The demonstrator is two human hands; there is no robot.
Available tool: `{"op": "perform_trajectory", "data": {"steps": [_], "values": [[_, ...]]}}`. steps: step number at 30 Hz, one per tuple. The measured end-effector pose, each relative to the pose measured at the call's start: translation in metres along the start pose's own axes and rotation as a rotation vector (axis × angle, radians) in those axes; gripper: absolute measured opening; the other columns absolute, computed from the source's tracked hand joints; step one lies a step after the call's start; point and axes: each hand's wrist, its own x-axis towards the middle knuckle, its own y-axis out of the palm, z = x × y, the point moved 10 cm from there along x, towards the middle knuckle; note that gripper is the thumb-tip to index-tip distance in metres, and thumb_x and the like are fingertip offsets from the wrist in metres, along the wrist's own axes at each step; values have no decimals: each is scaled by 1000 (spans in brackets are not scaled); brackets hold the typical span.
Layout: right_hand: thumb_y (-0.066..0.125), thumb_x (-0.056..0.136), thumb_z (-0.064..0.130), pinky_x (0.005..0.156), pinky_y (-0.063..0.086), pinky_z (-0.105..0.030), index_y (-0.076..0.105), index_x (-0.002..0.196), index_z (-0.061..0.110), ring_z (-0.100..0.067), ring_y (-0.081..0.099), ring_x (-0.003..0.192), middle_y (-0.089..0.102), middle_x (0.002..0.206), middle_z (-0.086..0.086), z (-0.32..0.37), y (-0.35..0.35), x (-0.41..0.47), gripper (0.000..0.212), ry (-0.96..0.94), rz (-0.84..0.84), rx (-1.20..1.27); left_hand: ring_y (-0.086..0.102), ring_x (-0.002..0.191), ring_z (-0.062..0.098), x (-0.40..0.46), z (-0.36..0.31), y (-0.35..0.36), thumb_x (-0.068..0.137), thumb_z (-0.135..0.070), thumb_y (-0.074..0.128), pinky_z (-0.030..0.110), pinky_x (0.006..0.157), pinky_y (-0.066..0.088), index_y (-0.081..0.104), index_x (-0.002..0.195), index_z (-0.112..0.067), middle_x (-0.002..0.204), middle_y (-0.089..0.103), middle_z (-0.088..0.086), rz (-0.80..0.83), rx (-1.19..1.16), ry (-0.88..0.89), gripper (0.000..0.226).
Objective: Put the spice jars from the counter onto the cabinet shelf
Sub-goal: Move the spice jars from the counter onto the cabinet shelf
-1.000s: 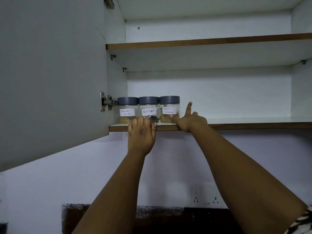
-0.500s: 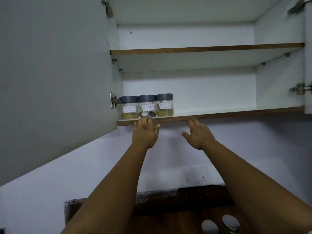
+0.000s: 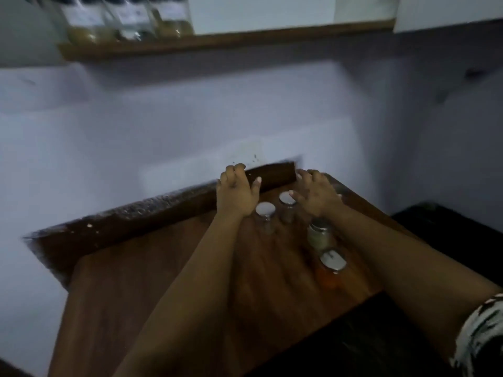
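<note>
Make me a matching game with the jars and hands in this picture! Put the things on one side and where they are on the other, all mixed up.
Things:
1. three labelled jars
2. orange spice jar
3. left hand
4. right hand

Places:
A. over the far right side of the wooden counter
B. nearest the camera, on the counter
C. up on the cabinet shelf
D. just left of a silver-lidded jar

Pairs: 1-C, 2-B, 3-D, 4-A
</note>
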Motion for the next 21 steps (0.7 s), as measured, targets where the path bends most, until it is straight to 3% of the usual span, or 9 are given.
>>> {"op": "perform_trajectory", "data": {"steps": [4,7,11,14,17,21], "values": [[54,90,52,108,35,-47,30,148,19,-34,34,137,35,150,-15,-65,43,-42,71,157,51,44,40,124,30,-57,-4,74,91,-39,58,37,102,40,37,137,-6,139,33,16,139,-193,-93,60],[62,82,57,105,39,-46,30,146,20,-31,37,132,39,145,-11,-109,77,-74,80,291,72,91,31,134,31,-97,-6,141,88,-40,63,37,105,35,24,144,-6,147,21,16,331,-281,-212,76],[75,67,63,107,36,-48,17,149,25,-36,22,137,20,150,-11,-148,141,-104,107,358,387,43,35,133,30,-125,-28,209,84,-37,68,39,104,41,26,143,-10,147,24,14,469,-197,-160,78],[82,65,52,106,36,-47,22,149,28,-37,20,138,15,152,-12,-159,170,-111,106,299,523,48,34,132,31,-138,-39,245,84,-35,69,38,102,40,25,142,-11,147,22,15,541,-166,-164,77],[81,66,49,103,38,-44,34,145,24,-37,36,132,33,147,-14,-166,173,-104,96,220,487,123,33,132,33,-144,-44,271,84,-39,67,39,101,39,25,141,-8,146,23,15,592,-162,-211,77],[79,65,52,108,37,-40,44,138,24,-31,46,128,45,141,-11,-172,167,-79,86,90,502,136,30,136,31,-166,-28,301,71,-39,81,39,108,36,24,142,-8,144,27,14,677,-381,-574,97]]}}
